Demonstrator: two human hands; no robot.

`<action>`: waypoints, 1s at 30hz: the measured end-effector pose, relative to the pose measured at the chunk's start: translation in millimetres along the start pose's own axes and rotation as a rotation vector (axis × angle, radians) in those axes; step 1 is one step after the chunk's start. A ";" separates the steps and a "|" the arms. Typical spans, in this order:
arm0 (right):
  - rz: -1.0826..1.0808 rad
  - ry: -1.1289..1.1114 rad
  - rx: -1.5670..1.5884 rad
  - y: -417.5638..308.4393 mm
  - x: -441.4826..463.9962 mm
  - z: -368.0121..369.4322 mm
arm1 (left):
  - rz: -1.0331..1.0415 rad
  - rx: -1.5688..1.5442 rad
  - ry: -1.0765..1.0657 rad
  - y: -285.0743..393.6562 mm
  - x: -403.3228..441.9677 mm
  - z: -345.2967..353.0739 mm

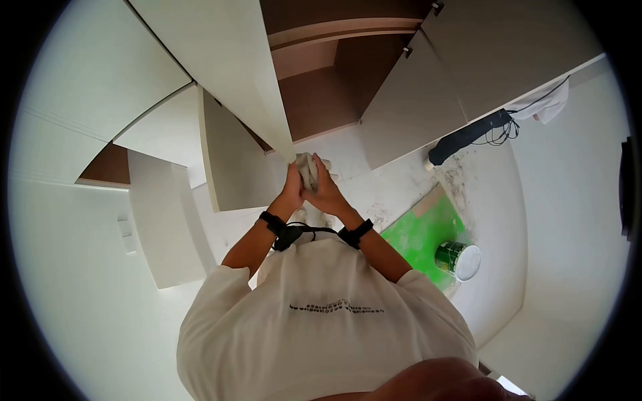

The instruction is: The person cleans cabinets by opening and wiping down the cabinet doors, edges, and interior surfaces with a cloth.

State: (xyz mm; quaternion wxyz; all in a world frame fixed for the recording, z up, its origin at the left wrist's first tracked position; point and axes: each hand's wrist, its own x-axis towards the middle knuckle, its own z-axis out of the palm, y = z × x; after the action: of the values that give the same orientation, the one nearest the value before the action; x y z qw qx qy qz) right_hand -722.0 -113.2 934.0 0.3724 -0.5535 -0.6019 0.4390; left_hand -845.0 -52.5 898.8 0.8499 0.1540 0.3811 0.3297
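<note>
one crumpled, pale greyish-beige cloth (307, 172), loosely folded, clasped between both hands (291, 186) (326, 192)

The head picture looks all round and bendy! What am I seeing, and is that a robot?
No robot here, just a person. Their head wears the camera, which looks forward and down, so their white shirt fills the bottom. The grip is two bare hands: the left hand and right hand hold a crumpled, pale cloth-like thing between them. It's close to a cabinet door; I can't tell whether they touch. On the stained, pale floor are a green sheet and a bucket.
</note>
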 end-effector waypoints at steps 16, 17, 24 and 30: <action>-0.084 0.160 -0.224 0.2 14.5 -2.7 | 0.121 -0.152 -0.056 -0.2 25.8 21.1; -0.129 0.148 -0.205 -1.4 14.5 -1.5 | 0.126 -0.150 -0.075 4.3 25.8 17.2; -0.054 0.255 -0.358 -19.9 26.5 -4.3 | 0.160 -0.259 -0.028 12.9 7.8 50.1; 0.028 0.229 -0.355 -18.5 32.4 -11.2 | 0.152 -0.243 -0.004 6.6 16.3 46.2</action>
State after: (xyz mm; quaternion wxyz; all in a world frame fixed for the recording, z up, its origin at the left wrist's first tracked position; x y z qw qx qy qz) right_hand -721.4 -79.7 953.9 0.3290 -0.6650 -0.6157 0.2655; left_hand -805.3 -37.1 923.8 0.8357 0.0790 0.3240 0.4363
